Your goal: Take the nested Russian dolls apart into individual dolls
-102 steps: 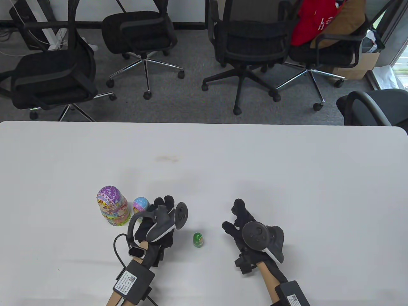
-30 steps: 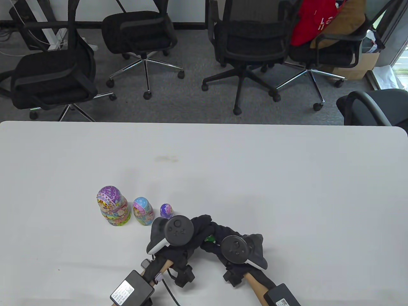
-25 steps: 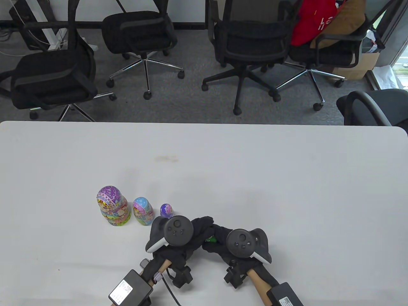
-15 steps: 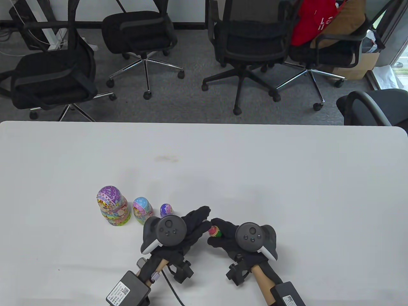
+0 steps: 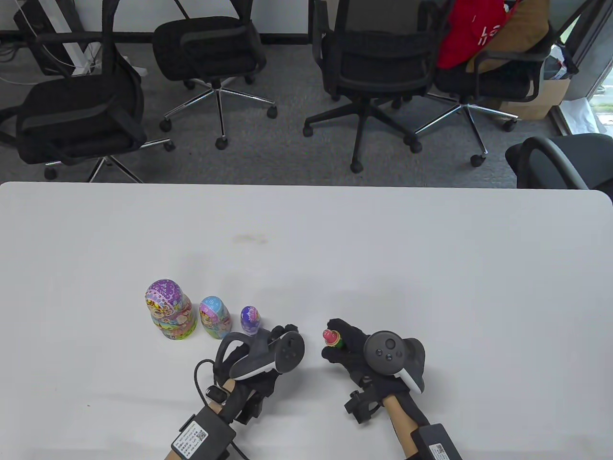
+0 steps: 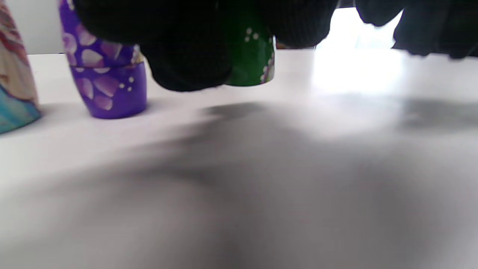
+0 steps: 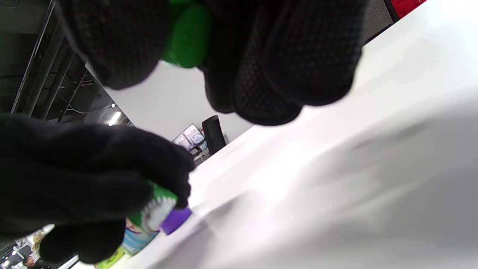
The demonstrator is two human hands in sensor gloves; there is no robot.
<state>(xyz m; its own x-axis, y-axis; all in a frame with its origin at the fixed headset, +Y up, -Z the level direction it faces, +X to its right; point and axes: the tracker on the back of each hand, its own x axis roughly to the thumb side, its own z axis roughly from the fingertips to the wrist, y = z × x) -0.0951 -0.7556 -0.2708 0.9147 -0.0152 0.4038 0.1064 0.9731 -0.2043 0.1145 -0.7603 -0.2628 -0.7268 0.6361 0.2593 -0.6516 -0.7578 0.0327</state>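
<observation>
**Q:** Which parts stand in plain sight on the white table (image 5: 431,249)?

**A:** Three closed dolls in a row: the largest doll (image 5: 168,310), the blue doll (image 5: 214,317) just beside it, then the purple doll (image 5: 250,319).

**Q:** And the green doll?

**A:** Split. The left hand (image 5: 261,354) grips the green half (image 6: 249,56) just above the table, beside the purple doll; the tracker hides it from above. The right hand (image 5: 357,352) pinches the other green half (image 5: 335,342), with the tiny red doll (image 5: 329,336) poking out. Gloved fingers (image 7: 283,63) cover most of it; which half is top, I cannot tell.
</observation>
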